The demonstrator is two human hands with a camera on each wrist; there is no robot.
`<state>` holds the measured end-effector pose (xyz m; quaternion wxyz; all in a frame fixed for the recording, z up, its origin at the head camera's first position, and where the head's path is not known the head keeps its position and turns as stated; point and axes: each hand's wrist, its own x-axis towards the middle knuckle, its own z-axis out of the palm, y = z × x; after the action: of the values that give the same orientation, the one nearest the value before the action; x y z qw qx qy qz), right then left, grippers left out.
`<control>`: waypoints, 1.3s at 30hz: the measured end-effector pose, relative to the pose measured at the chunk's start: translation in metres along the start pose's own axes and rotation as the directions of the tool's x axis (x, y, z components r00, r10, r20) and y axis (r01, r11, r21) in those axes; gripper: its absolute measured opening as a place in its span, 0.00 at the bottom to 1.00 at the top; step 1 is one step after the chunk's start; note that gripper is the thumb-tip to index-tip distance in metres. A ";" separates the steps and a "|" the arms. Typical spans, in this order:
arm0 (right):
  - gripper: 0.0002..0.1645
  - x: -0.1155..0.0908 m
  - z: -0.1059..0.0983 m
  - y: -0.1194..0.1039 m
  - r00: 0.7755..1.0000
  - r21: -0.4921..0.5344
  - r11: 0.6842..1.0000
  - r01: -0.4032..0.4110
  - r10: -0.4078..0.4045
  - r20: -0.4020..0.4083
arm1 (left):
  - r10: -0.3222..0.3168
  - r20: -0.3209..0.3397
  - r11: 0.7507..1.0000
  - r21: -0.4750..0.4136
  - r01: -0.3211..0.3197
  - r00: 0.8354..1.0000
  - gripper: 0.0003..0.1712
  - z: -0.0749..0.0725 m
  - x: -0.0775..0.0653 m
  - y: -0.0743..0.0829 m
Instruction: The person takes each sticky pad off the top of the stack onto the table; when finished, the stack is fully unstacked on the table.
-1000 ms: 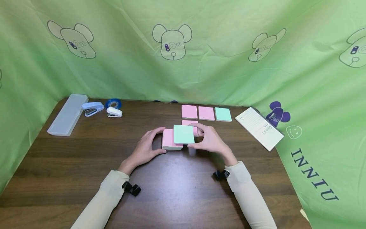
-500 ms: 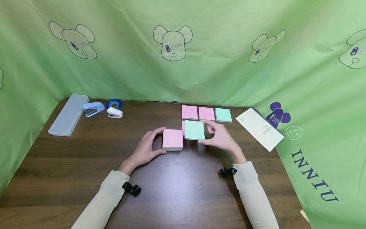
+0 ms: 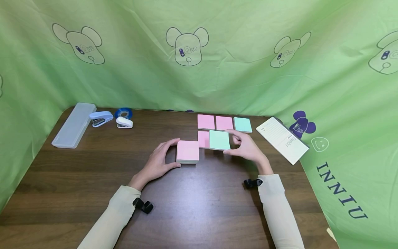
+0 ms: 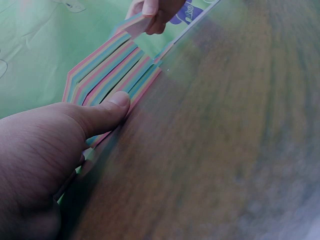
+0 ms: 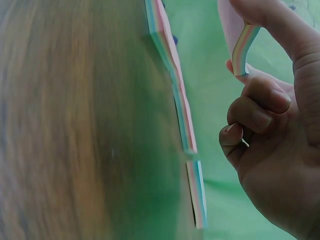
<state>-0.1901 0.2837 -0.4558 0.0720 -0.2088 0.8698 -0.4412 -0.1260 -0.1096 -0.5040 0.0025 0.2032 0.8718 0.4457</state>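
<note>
My left hand (image 3: 158, 159) holds a stack of sticky note pads (image 3: 188, 150), pink on top, by its left side. In the left wrist view the thumb lies along the striped edges of the stacked pads (image 4: 112, 67); its other fingers are mostly hidden. A green-topped sticky note pad (image 3: 219, 140) hangs over the table, pinched between thumb and index finger of my right hand (image 3: 245, 147). The right wrist view shows that pad's striped edge (image 5: 243, 49), with the other fingers curled into the palm. Behind it, a pink pad (image 3: 203, 139) lies partly covered.
A back row has two pink pads (image 3: 206, 121) and a green pad (image 3: 243, 125). To the right lies a notepad (image 3: 283, 140). At the left are a long translucent case (image 3: 74, 125), a blue stapler (image 3: 101, 118), a white stapler (image 3: 124, 122) and blue tape (image 3: 123, 113).
My right hand has carried the green-topped pad off the stack, rightward and slightly back, to beside the front pink pad. The left hand and the stack stay where they were.
</note>
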 end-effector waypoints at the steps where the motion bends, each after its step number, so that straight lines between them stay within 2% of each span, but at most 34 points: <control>1: 0.46 0.000 -0.001 0.002 1.000 -0.003 1.000 -0.007 0.007 -0.001 | 0.001 0.000 1.000 -0.001 -0.001 1.000 0.57 0.000 0.000 0.000; 7: 0.46 0.000 -0.004 0.011 0.999 -0.052 0.997 -0.051 0.050 -0.020 | 0.002 0.001 1.000 0.000 -0.002 1.000 0.57 0.000 0.000 0.000; 15: 0.50 -0.002 -0.011 0.030 0.996 -0.062 0.995 -0.079 0.076 -0.037 | -0.001 -0.002 1.000 0.001 0.001 1.000 0.57 0.001 -0.001 -0.001; 22: 0.46 -0.004 -0.017 0.038 0.996 -0.115 0.989 -0.090 0.087 -0.038 | -0.002 0.001 1.000 0.002 0.002 1.000 0.57 0.001 0.000 -0.001; 28: 0.46 -0.004 -0.017 0.039 0.996 -0.206 0.974 -0.089 0.090 -0.005 | -0.002 0.006 1.000 0.000 0.002 1.000 0.57 0.000 0.000 -0.001; 33: 0.49 -0.004 -0.016 0.037 0.996 -0.278 0.958 -0.076 0.083 0.013 | 0.003 0.002 1.000 0.000 -0.003 1.000 0.57 0.000 0.001 -0.001; 39: 0.53 -0.004 -0.015 0.035 0.996 -0.273 0.958 -0.082 0.085 -0.001 | 0.002 -0.001 1.000 0.001 -0.002 1.000 0.57 0.000 0.001 -0.002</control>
<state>-0.2017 0.3153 -0.4750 0.0659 -0.1820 0.9300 -0.3125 -0.1273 -0.1100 -0.5052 0.0018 0.2039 0.8718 0.4454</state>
